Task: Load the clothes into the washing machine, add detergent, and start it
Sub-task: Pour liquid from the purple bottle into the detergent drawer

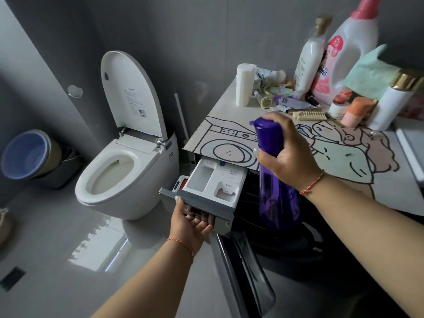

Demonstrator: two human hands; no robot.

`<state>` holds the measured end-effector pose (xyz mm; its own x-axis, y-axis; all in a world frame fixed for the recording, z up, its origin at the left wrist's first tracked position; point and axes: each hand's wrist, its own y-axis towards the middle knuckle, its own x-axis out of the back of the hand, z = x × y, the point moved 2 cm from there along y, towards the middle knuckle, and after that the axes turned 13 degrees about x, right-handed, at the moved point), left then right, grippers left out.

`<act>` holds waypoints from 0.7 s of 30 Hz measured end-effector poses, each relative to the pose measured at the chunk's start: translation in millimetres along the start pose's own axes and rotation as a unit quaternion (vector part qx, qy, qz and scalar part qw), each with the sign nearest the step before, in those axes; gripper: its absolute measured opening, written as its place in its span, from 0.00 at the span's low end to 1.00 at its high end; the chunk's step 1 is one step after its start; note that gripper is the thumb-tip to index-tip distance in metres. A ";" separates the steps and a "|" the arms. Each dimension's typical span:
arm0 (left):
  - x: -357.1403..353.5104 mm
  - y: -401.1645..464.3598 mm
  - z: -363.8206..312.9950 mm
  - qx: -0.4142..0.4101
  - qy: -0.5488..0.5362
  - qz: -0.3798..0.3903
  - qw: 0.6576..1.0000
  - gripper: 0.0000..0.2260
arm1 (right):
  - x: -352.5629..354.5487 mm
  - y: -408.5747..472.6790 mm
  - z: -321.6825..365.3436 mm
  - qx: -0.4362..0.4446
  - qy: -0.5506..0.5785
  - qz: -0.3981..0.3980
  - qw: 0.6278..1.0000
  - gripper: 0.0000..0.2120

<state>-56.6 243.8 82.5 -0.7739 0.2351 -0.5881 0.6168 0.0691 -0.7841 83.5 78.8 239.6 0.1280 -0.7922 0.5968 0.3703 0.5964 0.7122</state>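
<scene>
A: Hands first?
B: My left hand (191, 222) hooks its fingers under the front of the drawer (206, 187), which is pulled out. My right hand (288, 154) is wrapped round a purple bottle (275, 177), upright, just beside the drawer.
A: Around them?
B: Washer (286, 244) door open below; toilet (119, 173) to the left.
</scene>
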 end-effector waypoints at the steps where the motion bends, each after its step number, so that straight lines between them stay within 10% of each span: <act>1: 1.9 -1.8 0.6 0.000 -0.003 -0.001 1.000 0.24 | -3.2 -8.3 0.3 -0.010 0.000 0.014 1.000 0.29; 17: 25.2 -25.3 9.3 -0.016 0.018 -0.026 0.999 0.26 | -32.7 -82.5 -15.3 -0.118 -0.035 0.146 0.982 0.31; 21: 40.6 -34.7 -3.8 -0.127 0.138 -0.196 0.962 0.23 | -35.1 -85.2 -19.1 -0.133 -0.021 0.140 0.981 0.31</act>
<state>-108.9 254.7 86.6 -0.9087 0.3881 -0.1540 0.3269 0.4320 -0.8405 65.1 53.2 150.9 0.2227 -0.5924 0.7742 0.5534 0.7307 0.3999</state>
